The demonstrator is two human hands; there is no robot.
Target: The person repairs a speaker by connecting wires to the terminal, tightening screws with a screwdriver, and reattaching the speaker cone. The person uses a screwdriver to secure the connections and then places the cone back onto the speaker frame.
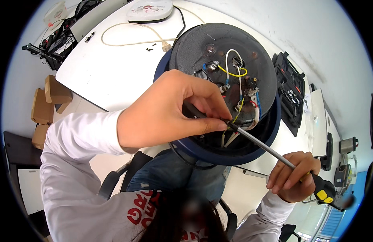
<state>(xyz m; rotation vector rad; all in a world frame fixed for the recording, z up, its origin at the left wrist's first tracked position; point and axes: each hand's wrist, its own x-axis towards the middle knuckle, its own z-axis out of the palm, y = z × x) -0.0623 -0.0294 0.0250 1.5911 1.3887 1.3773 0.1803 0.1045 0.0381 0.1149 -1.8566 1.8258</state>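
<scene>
A round black appliance with a dark blue rim [235, 150] lies upside down on the white table [114, 72], its underside open with white, yellow, blue and red wires [235, 72] showing. My left hand [174, 109] rests over the near part of the base, thumb and fingers pinching the tip end of a long screwdriver shaft [259, 144] among the wires. My right hand [293, 175] grips the screwdriver's black and yellow handle [323, 191] at the lower right, off the table's edge.
A black tool case [289, 92] with bits lies open to the right of the appliance. A white lid [150, 10], a cream cord [130, 34] and small screws [150, 48] lie at the far side. Cardboard boxes [49, 101] sit on the floor at left.
</scene>
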